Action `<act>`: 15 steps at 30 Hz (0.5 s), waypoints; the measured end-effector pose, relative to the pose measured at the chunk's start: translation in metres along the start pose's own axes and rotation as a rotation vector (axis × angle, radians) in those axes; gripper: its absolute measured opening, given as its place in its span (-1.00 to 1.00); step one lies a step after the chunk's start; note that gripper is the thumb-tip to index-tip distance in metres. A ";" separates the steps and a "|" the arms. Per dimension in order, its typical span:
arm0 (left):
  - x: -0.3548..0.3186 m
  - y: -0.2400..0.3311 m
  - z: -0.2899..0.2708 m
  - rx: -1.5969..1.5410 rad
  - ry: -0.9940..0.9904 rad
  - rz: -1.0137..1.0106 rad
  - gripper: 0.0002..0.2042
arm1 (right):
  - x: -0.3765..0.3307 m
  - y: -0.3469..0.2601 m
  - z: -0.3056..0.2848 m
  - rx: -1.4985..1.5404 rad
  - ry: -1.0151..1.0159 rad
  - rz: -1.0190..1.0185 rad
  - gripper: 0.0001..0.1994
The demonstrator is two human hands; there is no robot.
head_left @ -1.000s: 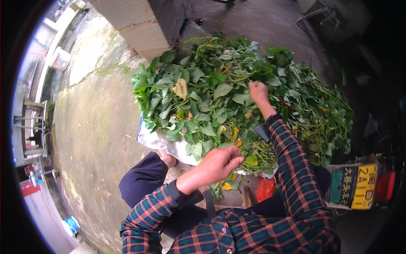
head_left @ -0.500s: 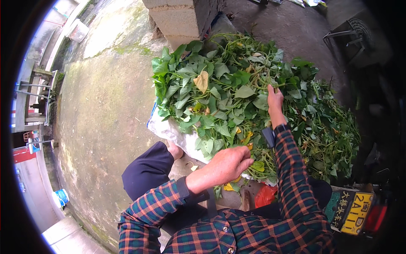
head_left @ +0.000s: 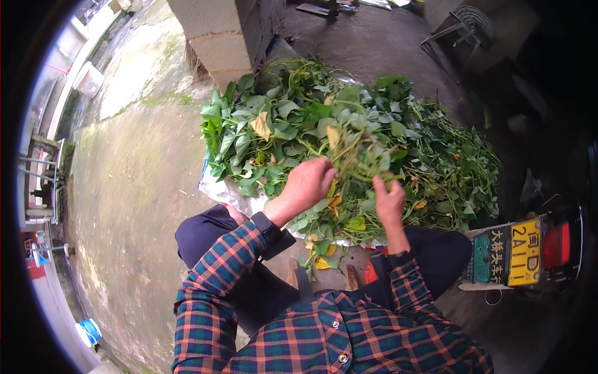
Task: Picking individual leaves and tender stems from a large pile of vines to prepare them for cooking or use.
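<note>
A large heap of leafy green vines with some yellowed leaves lies on a white sheet in front of me. My right hand is closed round the stems of a loose bunch of vines, lifted over the heap's near middle and blurred by motion. On the bunch's left side, my left hand has its thumb and fingers pinched together at the stems. The exact stem between those left fingertips is hard to make out.
A concrete pillar stands behind the heap. To the right is a vehicle's rear with a yellow plate and red light. A metal-framed chair stands far right, a white bucket far left. Something red lies by my knees.
My right hand has drawn back toward me, bringing a bunch of vines up from the heap. My left hand has risen to meet it. The view has shifted a little to the right.
</note>
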State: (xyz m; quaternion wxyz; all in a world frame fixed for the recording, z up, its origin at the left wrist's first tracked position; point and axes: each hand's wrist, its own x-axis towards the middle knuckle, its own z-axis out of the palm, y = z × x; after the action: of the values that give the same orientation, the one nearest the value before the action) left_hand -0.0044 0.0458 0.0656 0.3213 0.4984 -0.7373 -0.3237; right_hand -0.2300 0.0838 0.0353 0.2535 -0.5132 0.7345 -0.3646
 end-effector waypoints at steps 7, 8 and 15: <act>0.010 -0.031 0.033 0.091 0.164 -0.096 -0.74 | -0.093 0.023 0.033 -0.189 -0.166 -0.676 -0.73; 0.010 -0.040 0.039 0.145 0.206 -0.200 -0.68 | -0.095 0.026 0.034 -0.183 -0.159 -0.674 -0.73; 0.026 -0.085 0.037 0.248 0.246 -0.215 -0.58 | -0.091 0.038 0.029 -0.221 -0.315 -0.745 -0.64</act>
State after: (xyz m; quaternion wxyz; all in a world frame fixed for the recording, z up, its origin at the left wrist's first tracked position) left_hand 0.0033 0.0017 -0.0197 0.3085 0.6458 -0.6692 -0.1997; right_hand -0.1989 0.1696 -0.0128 0.1569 -0.8174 0.4857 -0.2672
